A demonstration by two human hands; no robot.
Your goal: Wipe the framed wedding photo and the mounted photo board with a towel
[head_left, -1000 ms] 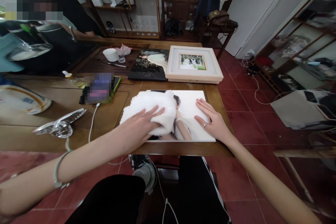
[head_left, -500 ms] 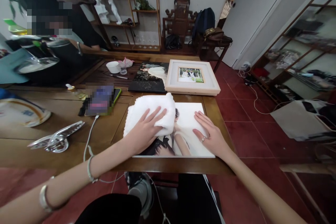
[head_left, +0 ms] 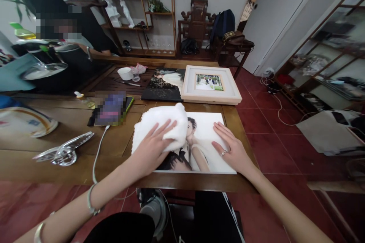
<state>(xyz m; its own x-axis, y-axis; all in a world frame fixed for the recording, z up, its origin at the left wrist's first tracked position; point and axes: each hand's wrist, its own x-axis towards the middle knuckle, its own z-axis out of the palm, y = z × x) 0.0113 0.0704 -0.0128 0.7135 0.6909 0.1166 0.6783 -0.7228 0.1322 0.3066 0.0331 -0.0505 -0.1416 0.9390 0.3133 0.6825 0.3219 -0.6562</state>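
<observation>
A white towel [head_left: 159,117], bunched up, covers the left part of a photo panel [head_left: 212,159] at the table's front edge. My left hand [head_left: 155,144] presses on the towel, its fingers spread over the folds and the thumb side tucked against them. The uncovered part of the panel shows a person in a white dress on a pale background. My right hand [head_left: 232,146], wearing a ring, rests flat on the panel's right edge with its fingers stretched out, holding nothing. What lies under the towel is hidden.
Behind the panel lie a wooden picture frame [head_left: 211,83] and a dark photo print [head_left: 164,83]. To the left are a phone [head_left: 111,109] on a white cable, a shiny metal tool [head_left: 64,150], a dropper bottle [head_left: 84,100] and a white bowl [head_left: 125,73]. A person [head_left: 85,30] sits across the table.
My left hand has slid the towel slightly left and toward me, uncovering more of the pictured person's head. My right hand stays at the panel's right edge. The view has shifted a little.
</observation>
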